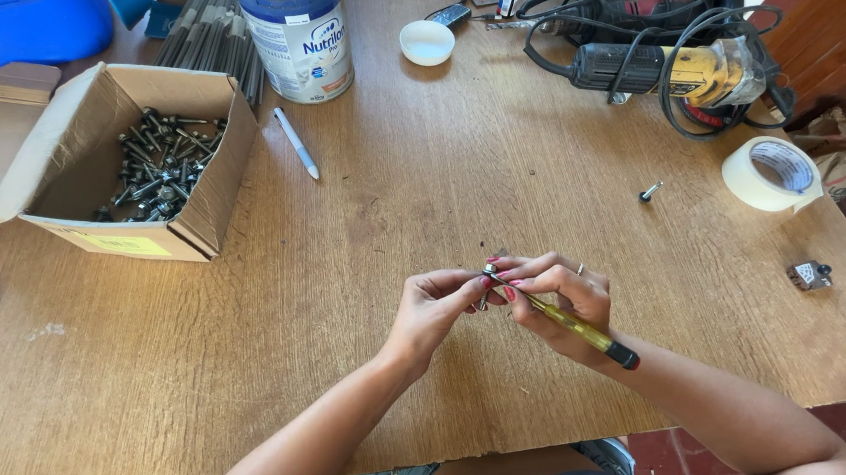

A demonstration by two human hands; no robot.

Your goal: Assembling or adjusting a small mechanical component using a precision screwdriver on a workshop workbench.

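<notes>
Over the middle of the counter [422, 218], well this side of the cardboard box of screws [155, 162], the right hand [561, 297] grips a slim yellow-handled screwdriver [573, 324]. The left hand [438, 306] pinches a small screw [490, 270] at its tip. Both look stiff and light; the tiny, slippery screw seems best pinched by its head.

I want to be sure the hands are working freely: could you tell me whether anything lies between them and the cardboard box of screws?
Nothing visible does. The left hand and right hand meet on a small screw and a yellow tool. Bare table runs up to the cardboard box; the white pen lies off to the side.
</notes>
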